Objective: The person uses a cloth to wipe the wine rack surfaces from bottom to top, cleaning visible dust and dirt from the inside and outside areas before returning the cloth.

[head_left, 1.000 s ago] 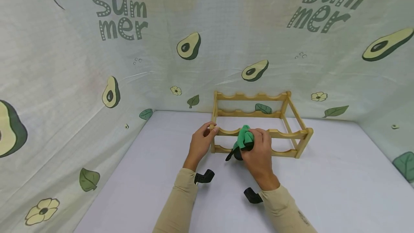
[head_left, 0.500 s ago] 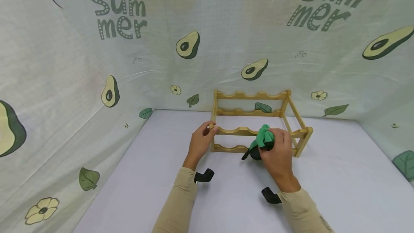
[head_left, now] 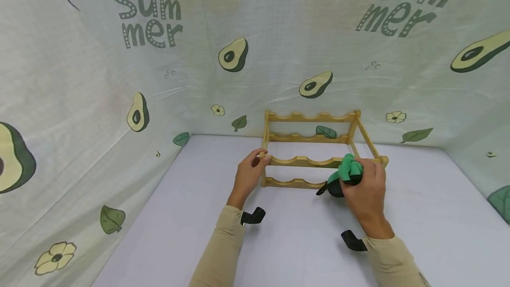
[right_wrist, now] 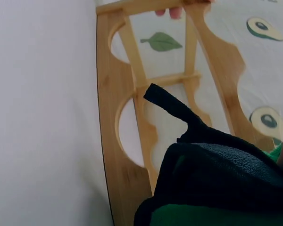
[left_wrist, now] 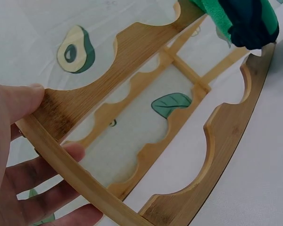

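The background is filled by a pale grey-green fabric backdrop [head_left: 275, 17] printed with avocado halves, leaves, flowers and "summer" lettering, its lower edge met by the back of a smooth white tabletop [head_left: 295, 251]. Near that far edge, a light-brown wooden rack [head_left: 300, 161] with scalloped rails and slatted sides is stood upright, its long side faced toward the person. The forearms are covered by a beige left sleeve [head_left: 217, 251] and a beige right sleeve [head_left: 394, 262], both reached forward over the tabletop. The rack's front left post is gripped by the left hand [head_left: 248, 174]: the thumb is laid on the end of the upper front rail and the fingers are curved around the post, as is shown from the left wrist. A bunched green and black cloth [head_left: 348, 169] is held by the right hand [head_left: 367, 189] at the right end of the rack's front, the green part raised above the upper rail and the black part hung before it; how firmly the rail is touched cannot be told. A bent black left wrist device [head_left: 253, 216] is worn at one cuff and a matching black right wrist device [head_left: 353, 241] at the other. From the cloth, a narrow black fabric tab [right_wrist: 172, 103] is extended in front of the rails.
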`<state>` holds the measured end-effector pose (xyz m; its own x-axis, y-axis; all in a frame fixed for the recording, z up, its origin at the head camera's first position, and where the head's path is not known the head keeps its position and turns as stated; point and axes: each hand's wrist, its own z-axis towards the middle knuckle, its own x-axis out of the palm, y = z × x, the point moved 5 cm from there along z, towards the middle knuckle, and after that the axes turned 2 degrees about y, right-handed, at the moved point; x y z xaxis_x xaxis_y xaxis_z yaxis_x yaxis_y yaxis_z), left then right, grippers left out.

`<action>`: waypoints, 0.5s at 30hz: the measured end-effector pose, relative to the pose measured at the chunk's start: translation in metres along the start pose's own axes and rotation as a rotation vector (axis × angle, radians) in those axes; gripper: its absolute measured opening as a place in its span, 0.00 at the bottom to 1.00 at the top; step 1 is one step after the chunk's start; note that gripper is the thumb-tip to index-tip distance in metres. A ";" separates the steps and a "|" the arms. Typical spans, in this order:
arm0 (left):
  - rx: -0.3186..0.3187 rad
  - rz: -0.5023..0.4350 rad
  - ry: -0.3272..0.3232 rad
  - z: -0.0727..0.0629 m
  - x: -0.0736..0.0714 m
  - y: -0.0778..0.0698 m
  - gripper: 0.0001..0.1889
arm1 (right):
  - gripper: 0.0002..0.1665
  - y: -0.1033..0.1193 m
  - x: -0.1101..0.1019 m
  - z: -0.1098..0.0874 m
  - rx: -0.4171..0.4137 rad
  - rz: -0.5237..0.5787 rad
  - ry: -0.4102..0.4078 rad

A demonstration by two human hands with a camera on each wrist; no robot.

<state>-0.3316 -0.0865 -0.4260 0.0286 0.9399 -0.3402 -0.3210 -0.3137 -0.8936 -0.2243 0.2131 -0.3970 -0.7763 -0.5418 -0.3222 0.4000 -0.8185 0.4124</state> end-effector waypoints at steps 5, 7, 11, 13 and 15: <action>-0.002 0.011 -0.001 -0.001 0.000 0.000 0.19 | 0.23 -0.015 -0.014 0.003 0.022 -0.045 -0.030; -0.006 0.013 0.003 -0.001 0.000 0.000 0.19 | 0.23 -0.020 -0.020 0.005 0.035 -0.062 -0.041; -0.007 0.006 0.011 -0.001 0.000 -0.001 0.20 | 0.22 -0.027 -0.029 0.008 0.048 -0.079 -0.070; -0.006 0.003 0.009 0.000 0.000 0.000 0.19 | 0.21 -0.029 -0.033 0.009 0.049 -0.086 -0.088; -0.002 0.003 0.006 0.000 0.000 -0.001 0.19 | 0.21 -0.031 -0.035 0.010 0.046 -0.095 -0.107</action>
<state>-0.3313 -0.0863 -0.4256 0.0330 0.9381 -0.3448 -0.3188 -0.3171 -0.8932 -0.2141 0.2598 -0.3905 -0.8580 -0.4367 -0.2702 0.3012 -0.8541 0.4240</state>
